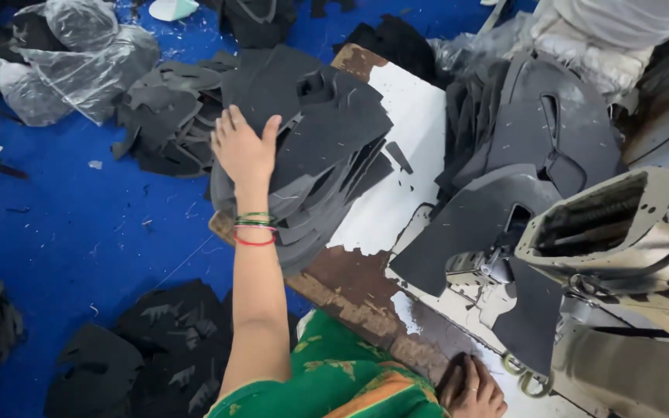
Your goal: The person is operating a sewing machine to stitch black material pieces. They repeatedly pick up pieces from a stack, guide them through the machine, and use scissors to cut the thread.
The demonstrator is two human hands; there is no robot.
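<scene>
Fabric stack [327, 147] under left hand [243, 151], seemingly touching.

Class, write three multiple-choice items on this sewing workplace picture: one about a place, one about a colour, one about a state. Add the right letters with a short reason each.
1. Where does the left hand rest?
A. on the stack of dark cut pieces
B. on the sewing machine
C. on the plastic bag

2. What colour is the floor?
A. red
B. blue
C. white

3. How is the right hand?
A. raised in the air
B. gripping scissors
C. lying on the worn table edge

Answers: 1 A, the palm lies flat on the stack. 2 B, blue shows all around the piles. 3 C, it rests on the near table edge.
</scene>
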